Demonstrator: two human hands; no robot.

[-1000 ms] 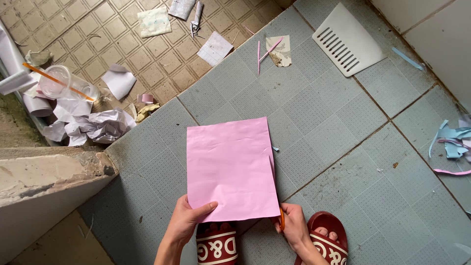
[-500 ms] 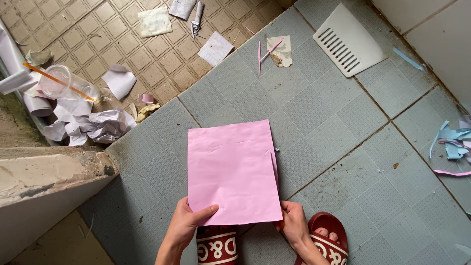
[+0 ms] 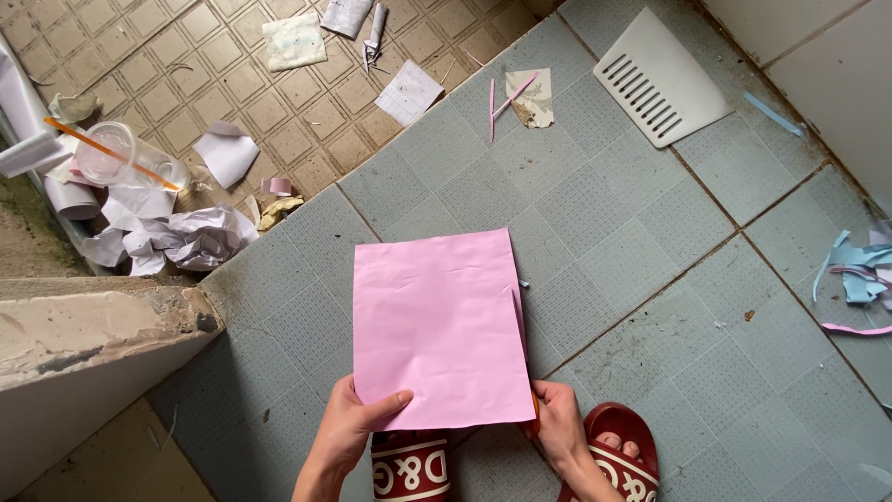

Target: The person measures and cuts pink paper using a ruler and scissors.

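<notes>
Above the grey tiled floor (image 3: 650, 279) we held a pink sheet of paper (image 3: 439, 330) flat by its near edge. Our left hand (image 3: 348, 432) was closed on the sheet's lower left corner, thumb lying on top. Our right hand (image 3: 557, 428) gripped the lower right corner, where something orange showed at the fingers; we could not tell what it was. Red slippers (image 3: 618, 460) sat just under the sheet. A white slotted panel (image 3: 660, 79) lay well apart at the far right, crumpled white paper (image 3: 177, 237) and a clear plastic cup (image 3: 116, 158) at the left, blue and pink scraps (image 3: 859, 279) at the right edge.
</notes>
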